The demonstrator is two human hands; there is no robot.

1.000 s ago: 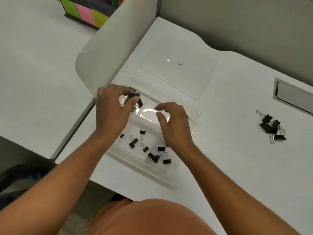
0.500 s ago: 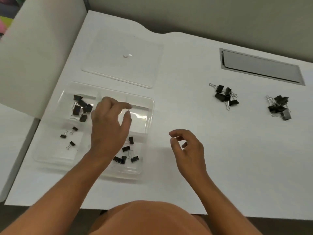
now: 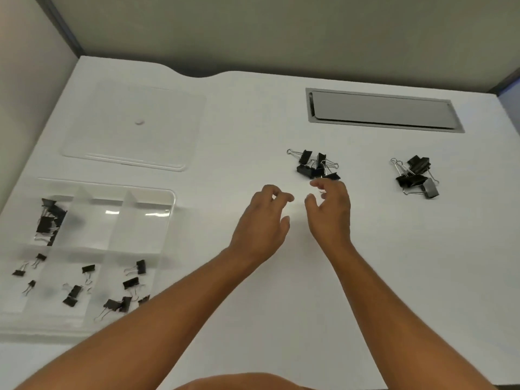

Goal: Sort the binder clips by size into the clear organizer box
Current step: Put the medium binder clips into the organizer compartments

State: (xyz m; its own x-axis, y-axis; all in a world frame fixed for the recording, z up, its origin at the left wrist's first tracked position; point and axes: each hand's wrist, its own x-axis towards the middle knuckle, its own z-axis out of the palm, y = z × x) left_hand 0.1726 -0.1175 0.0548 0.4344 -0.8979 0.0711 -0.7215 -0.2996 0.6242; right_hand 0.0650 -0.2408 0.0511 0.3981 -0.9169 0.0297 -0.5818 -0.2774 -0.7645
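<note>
The clear organizer box [image 3: 171,199] lies at the left of the white desk. Its back-left compartment holds several larger black binder clips [image 3: 49,220]; the front compartments hold small clips [image 3: 75,294] and slightly bigger ones [image 3: 131,285]. A loose pile of medium black clips [image 3: 313,165] lies mid-desk, and another pile [image 3: 417,175] sits further right. My right hand [image 3: 329,213] hovers just in front of the middle pile, fingertips and thumb apart at its nearest clip. My left hand [image 3: 262,224] hangs beside it, fingers loosely curled and holding nothing.
The box's clear lid [image 3: 132,128] lies flat behind the box. A grey cable hatch [image 3: 382,111] is set into the desk at the back right. Partition walls [image 3: 281,32] close the back and left side. My forearms cross the front of the desk.
The view has swung right. My left hand has left the organizer box and both hands have moved right, up to the middle pile of clips.
</note>
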